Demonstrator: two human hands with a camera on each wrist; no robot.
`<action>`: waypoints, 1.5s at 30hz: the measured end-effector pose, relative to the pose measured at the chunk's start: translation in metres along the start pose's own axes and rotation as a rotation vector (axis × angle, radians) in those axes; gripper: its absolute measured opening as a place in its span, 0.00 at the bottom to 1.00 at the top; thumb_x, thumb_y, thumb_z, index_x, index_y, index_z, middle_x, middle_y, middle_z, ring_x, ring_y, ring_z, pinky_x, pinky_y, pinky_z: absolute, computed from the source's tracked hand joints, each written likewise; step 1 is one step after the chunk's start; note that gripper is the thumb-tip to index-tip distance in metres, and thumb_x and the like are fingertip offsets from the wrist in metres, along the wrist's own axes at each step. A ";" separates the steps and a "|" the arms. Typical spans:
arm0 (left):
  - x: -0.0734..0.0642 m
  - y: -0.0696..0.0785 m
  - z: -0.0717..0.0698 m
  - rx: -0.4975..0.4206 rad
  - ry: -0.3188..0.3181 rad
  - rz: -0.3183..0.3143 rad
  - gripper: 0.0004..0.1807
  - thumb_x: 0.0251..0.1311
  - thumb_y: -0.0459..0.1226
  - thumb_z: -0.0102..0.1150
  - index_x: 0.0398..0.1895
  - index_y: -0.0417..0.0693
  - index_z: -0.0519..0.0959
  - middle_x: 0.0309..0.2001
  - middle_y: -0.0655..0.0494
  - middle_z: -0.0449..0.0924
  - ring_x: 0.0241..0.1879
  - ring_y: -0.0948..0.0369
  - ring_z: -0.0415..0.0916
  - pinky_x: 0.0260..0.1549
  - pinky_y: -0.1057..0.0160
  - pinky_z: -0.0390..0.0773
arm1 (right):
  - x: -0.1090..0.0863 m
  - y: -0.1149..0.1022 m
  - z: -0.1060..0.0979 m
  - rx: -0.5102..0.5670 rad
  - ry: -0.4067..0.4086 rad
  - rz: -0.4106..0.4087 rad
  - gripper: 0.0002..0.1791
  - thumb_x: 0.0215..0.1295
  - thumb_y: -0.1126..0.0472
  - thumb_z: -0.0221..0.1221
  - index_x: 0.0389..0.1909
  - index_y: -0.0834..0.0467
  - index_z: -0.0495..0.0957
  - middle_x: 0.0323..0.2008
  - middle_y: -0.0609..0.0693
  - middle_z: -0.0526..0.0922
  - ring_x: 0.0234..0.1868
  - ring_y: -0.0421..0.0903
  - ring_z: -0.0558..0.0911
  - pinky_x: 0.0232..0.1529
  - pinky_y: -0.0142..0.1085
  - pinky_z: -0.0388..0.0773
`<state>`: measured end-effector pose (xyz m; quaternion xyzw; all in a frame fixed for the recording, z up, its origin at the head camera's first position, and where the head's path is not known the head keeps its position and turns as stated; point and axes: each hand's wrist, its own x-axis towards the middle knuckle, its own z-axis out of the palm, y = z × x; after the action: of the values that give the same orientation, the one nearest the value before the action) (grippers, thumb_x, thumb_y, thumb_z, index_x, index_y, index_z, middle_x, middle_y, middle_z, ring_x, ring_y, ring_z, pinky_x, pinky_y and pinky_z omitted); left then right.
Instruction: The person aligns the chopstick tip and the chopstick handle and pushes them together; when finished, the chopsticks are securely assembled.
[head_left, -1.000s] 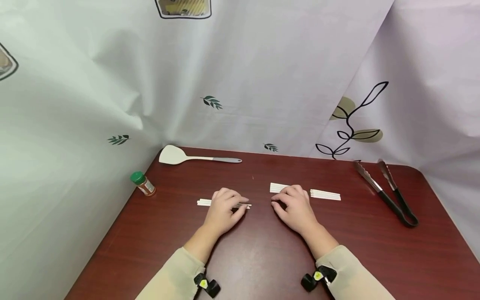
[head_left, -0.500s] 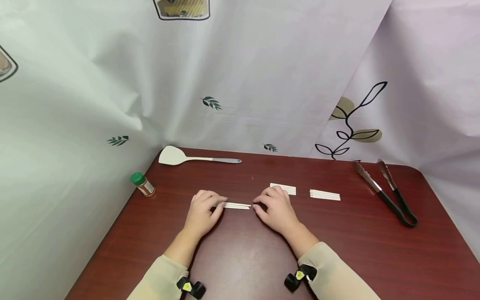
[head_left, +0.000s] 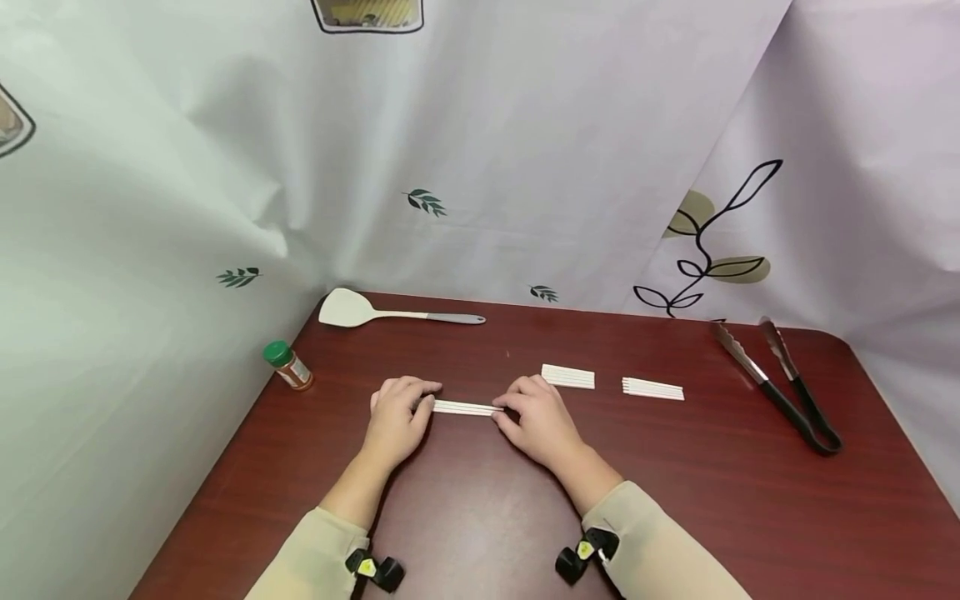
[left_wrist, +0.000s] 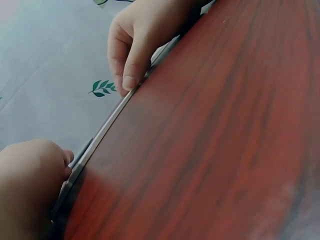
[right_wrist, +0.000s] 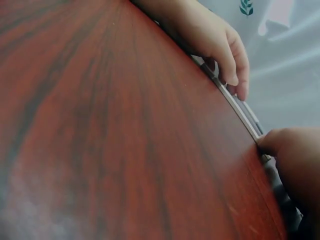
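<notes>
A row of thin white sticks lies crosswise on the dark red table between my two hands. My left hand curls over the left end of the sticks, its thumb in front and its fingers behind; that end is hidden under the palm. At the right end, my right hand pinches the sticks between thumb and fingertips. In the left wrist view, the right thumb touches the front edge of the sticks. From the right wrist view, the left hand arches over the far end of the row.
Two more groups of white sticks, one behind my right hand and another farther right, lie flat. A spatula is at the back left, with a green-capped spice jar near the left edge. Black-handled tongs lie spread at the right.
Both hands have moved left. The left hand slid along the sticks, uncovering their middle, while the right hand came from beside the back group to the right end of the row.
</notes>
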<state>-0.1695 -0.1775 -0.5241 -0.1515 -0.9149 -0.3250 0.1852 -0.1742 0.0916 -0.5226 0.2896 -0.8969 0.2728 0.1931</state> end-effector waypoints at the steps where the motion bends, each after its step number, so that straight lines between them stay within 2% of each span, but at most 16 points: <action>1: 0.000 0.000 -0.001 0.001 -0.015 -0.025 0.12 0.69 0.32 0.65 0.52 0.51 0.90 0.50 0.56 0.86 0.55 0.49 0.75 0.53 0.43 0.65 | 0.000 0.000 0.000 0.001 -0.008 0.002 0.07 0.63 0.57 0.75 0.41 0.50 0.93 0.37 0.42 0.81 0.41 0.48 0.77 0.49 0.47 0.76; 4: 0.000 0.001 -0.004 0.005 -0.053 -0.045 0.13 0.67 0.32 0.66 0.51 0.51 0.90 0.50 0.55 0.86 0.56 0.48 0.75 0.56 0.41 0.66 | 0.000 0.000 0.001 0.007 -0.028 0.015 0.07 0.65 0.57 0.75 0.43 0.49 0.93 0.38 0.42 0.81 0.43 0.49 0.77 0.50 0.49 0.76; 10: -0.003 -0.001 -0.008 0.014 -0.041 0.046 0.08 0.60 0.35 0.74 0.43 0.51 0.91 0.45 0.57 0.85 0.54 0.47 0.75 0.54 0.40 0.68 | 0.001 -0.004 0.000 0.070 -0.049 0.070 0.04 0.66 0.57 0.75 0.40 0.48 0.93 0.38 0.42 0.82 0.46 0.50 0.78 0.53 0.52 0.75; 12: -0.002 -0.002 -0.009 0.017 -0.035 0.057 0.08 0.60 0.35 0.75 0.42 0.52 0.91 0.45 0.58 0.85 0.53 0.48 0.75 0.52 0.41 0.68 | 0.002 -0.005 -0.002 0.101 -0.054 0.097 0.04 0.65 0.57 0.75 0.39 0.48 0.93 0.38 0.42 0.83 0.47 0.51 0.78 0.54 0.52 0.75; 15: -0.001 -0.002 -0.007 0.022 -0.031 0.051 0.07 0.60 0.36 0.75 0.41 0.54 0.91 0.44 0.60 0.85 0.52 0.50 0.76 0.52 0.43 0.68 | 0.004 -0.005 -0.002 0.135 -0.058 0.129 0.03 0.65 0.57 0.75 0.38 0.48 0.91 0.39 0.42 0.83 0.49 0.51 0.78 0.54 0.53 0.74; 21: -0.001 -0.002 -0.005 0.022 -0.031 0.044 0.08 0.60 0.36 0.76 0.42 0.56 0.91 0.42 0.61 0.86 0.51 0.50 0.76 0.50 0.43 0.69 | 0.003 -0.006 -0.003 0.130 -0.076 0.157 0.04 0.64 0.58 0.75 0.36 0.48 0.89 0.38 0.42 0.82 0.49 0.51 0.78 0.55 0.53 0.73; 28: -0.001 -0.004 -0.004 0.008 -0.040 0.024 0.08 0.61 0.39 0.76 0.43 0.56 0.91 0.43 0.61 0.86 0.52 0.50 0.76 0.51 0.45 0.69 | 0.003 -0.007 -0.003 0.136 -0.070 0.193 0.02 0.71 0.58 0.68 0.38 0.47 0.87 0.40 0.43 0.82 0.51 0.52 0.78 0.58 0.53 0.72; 33: 0.000 -0.006 -0.001 -0.051 0.036 0.041 0.08 0.62 0.35 0.77 0.43 0.53 0.90 0.42 0.59 0.86 0.48 0.51 0.79 0.49 0.44 0.71 | 0.003 -0.004 -0.003 0.191 -0.031 0.212 0.03 0.73 0.59 0.65 0.39 0.50 0.86 0.42 0.45 0.82 0.50 0.51 0.79 0.58 0.52 0.73; 38: 0.001 -0.007 0.002 -0.080 0.112 0.102 0.09 0.59 0.33 0.78 0.41 0.50 0.90 0.39 0.58 0.87 0.42 0.52 0.80 0.47 0.47 0.74 | 0.002 -0.002 -0.003 0.225 -0.001 0.207 0.04 0.75 0.58 0.64 0.40 0.52 0.86 0.42 0.45 0.82 0.49 0.49 0.80 0.57 0.51 0.74; 40: 0.002 -0.008 0.002 -0.085 0.133 0.128 0.09 0.56 0.33 0.80 0.39 0.50 0.90 0.36 0.60 0.86 0.40 0.54 0.80 0.44 0.49 0.75 | 0.002 -0.002 -0.002 0.229 0.014 0.202 0.03 0.74 0.58 0.65 0.40 0.51 0.86 0.41 0.44 0.82 0.48 0.48 0.80 0.57 0.50 0.74; 45: 0.002 -0.008 0.003 -0.087 0.158 0.147 0.09 0.52 0.35 0.82 0.34 0.52 0.89 0.32 0.62 0.85 0.37 0.58 0.81 0.40 0.52 0.77 | 0.001 -0.003 -0.001 0.224 0.051 0.171 0.01 0.72 0.60 0.67 0.38 0.51 0.85 0.38 0.41 0.81 0.42 0.44 0.77 0.52 0.46 0.74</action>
<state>-0.1750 -0.1811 -0.5297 -0.2000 -0.8689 -0.3610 0.2734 -0.1729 0.0900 -0.5200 0.2248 -0.8771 0.3938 0.1583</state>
